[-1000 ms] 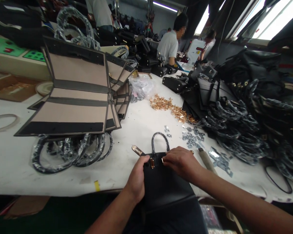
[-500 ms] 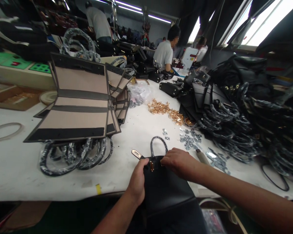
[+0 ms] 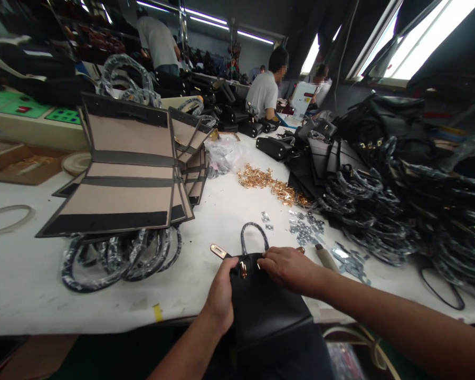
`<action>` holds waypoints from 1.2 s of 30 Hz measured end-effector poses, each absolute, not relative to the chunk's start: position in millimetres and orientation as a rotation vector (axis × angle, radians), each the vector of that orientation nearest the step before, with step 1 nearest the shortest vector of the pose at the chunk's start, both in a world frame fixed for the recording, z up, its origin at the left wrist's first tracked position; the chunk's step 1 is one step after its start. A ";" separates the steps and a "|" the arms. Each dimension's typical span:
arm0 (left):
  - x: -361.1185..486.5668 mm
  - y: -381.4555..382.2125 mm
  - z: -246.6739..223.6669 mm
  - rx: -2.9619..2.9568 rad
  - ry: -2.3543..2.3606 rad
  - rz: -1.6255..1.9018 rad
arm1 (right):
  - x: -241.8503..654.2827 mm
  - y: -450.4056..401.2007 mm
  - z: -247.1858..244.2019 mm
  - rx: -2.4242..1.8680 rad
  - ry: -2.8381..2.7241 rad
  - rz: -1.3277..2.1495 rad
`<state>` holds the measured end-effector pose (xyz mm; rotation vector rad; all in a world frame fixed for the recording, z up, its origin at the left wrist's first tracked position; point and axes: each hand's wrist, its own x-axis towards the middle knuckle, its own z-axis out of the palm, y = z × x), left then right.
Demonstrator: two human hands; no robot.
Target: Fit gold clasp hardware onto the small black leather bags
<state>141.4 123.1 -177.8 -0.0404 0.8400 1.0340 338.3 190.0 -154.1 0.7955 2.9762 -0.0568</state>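
Note:
A black leather bag panel (image 3: 271,311) hangs over the table's front edge toward me. My left hand (image 3: 221,293) grips its upper left edge, thumb on top, beside a strap end with a gold plate (image 3: 218,251). My right hand (image 3: 287,268) is closed at the upper right part of the panel; its fingertips hide what they press. Between the hands sits a gold clasp fitting (image 3: 243,269). A plastic-wrapped loop handle (image 3: 255,226) stands up behind the panel's top. Another gold tip (image 3: 301,250) pokes out beyond my right hand.
Beige-lined bag panels (image 3: 129,203) are stacked at left over wrapped handles. Gold fittings (image 3: 255,176) and small metal plates (image 3: 306,228) lie beyond my hands. A grey-handled tool (image 3: 326,257) is at right, near heaped black bag parts (image 3: 364,211). Co-workers (image 3: 263,92) are in back.
The view has shifted slightly. Both hands keep their hold on the panel; the right hand's fingers have moved only a little. The gold tip beyond the right hand now shows.

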 end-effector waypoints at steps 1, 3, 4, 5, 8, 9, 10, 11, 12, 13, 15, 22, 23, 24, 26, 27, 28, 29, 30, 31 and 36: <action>141.5 123.0 -178.6 -0.031 0.841 1.036 | 338.8 189.6 -154.3 0.805 2.981 -0.074; 141.7 122.5 -179.9 -0.018 0.844 1.039 | 338.3 189.3 -151.4 0.820 2.972 -0.108; 141.9 122.1 -180.4 -0.016 0.850 1.042 | 337.4 189.4 -148.7 0.821 2.957 -0.124; 142.1 121.7 -180.6 -0.014 0.855 1.042 | 336.3 189.6 -145.4 0.820 2.937 -0.135; 142.5 120.7 -180.3 -0.016 0.856 1.033 | 333.1 191.4 -136.4 0.793 2.883 -0.159; 142.6 120.6 -180.0 -0.020 0.852 1.027 | 332.5 192.4 -134.7 0.784 2.873 -0.166; 142.6 120.7 -179.8 -0.027 0.849 1.023 | 332.2 193.4 -134.0 0.777 2.866 -0.173; 142.7 120.8 -179.5 -0.036 0.850 1.016 | 332.2 194.5 -134.3 0.774 2.863 -0.179; 142.7 121.0 -179.1 -0.046 0.851 1.009 | 332.4 195.6 -135.4 0.775 2.864 -0.186; 142.7 121.3 -178.6 -0.056 0.856 0.999 | 332.8 196.5 -137.2 0.778 2.868 -0.191; 142.7 122.2 -177.3 -0.069 0.868 0.989 | 333.7 197.6 -141.6 0.778 2.884 -0.206; 143.3 123.3 -175.5 -0.060 0.892 1.005 | 338.0 192.7 -147.7 0.890 2.936 -0.362; 143.5 122.9 -176.0 -0.056 0.872 1.008 | 338.8 192.2 -146.5 0.895 2.937 -0.382; 143.8 122.6 -176.6 -0.052 0.844 1.008 | 339.6 192.1 -145.1 0.890 2.938 -0.395; 144.1 121.7 -177.6 -0.045 0.802 1.015 | 340.2 192.6 -142.8 0.872 2.941 -0.384; 144.1 121.4 -178.1 -0.043 0.796 1.018 | 339.9 192.7 -142.3 0.862 2.939 -0.356; 144.1 121.2 -178.6 -0.041 0.796 1.022 | 339.1 192.5 -142.5 0.857 2.934 -0.313; 143.9 121.1 -179.0 -0.040 0.799 1.026 | 337.9 191.7 -143.4 0.858 2.924 -0.262; 143.6 121.2 -179.4 -0.042 0.803 1.028 | 336.4 190.3 -144.9 0.867 2.911 -0.207; 143.4 121.4 -179.7 -0.045 0.805 1.028 | 334.9 188.2 -146.7 0.884 2.900 -0.154; 144.7 120.3 -176.7 -0.081 0.815 1.086 | 334.5 172.3 -155.2 0.998 2.912 0.023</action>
